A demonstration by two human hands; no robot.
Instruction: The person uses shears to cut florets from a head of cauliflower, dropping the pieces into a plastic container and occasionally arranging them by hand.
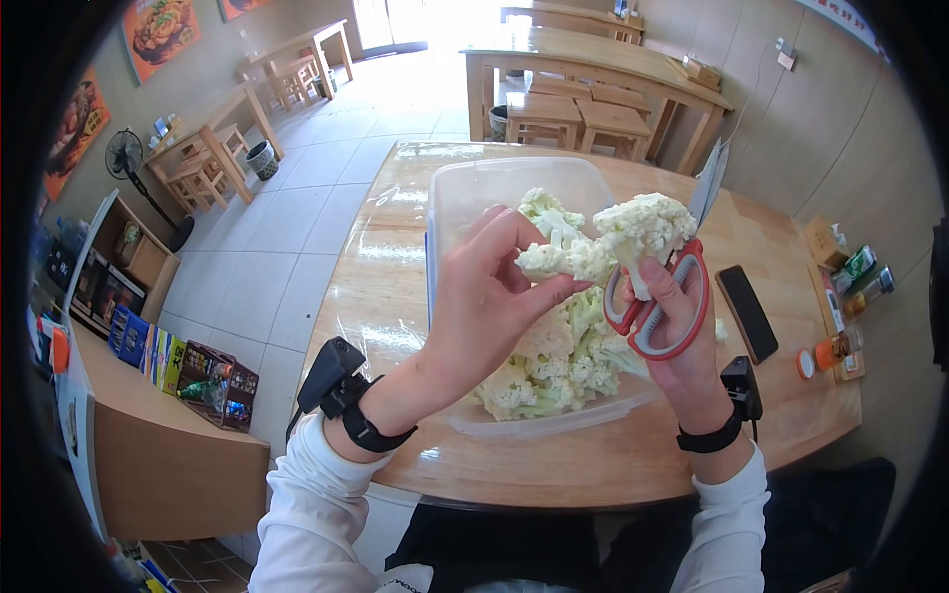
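Note:
My left hand (484,296) pinches a small cauliflower floret (559,260) between thumb and fingers, over the box. Close beside it, my right hand (684,346) grips a larger cauliflower piece (645,227) by its stem, with the thumb on it. The same hand carries scissors (705,287) with red and grey handles, their blades pointing up and away behind the piece. The two pieces overlap in this view. Below the hands, a clear plastic box (457,193) contains many cut cauliflower florets (549,371), partly hidden by my hands.
The box stands on a wooden table (386,237). To its right lie a black phone (747,313) and several jars (840,346) by the wall. A wooden counter (168,445) is on the left. Beyond are other tables (593,59), stools (544,114) and a fan (126,155).

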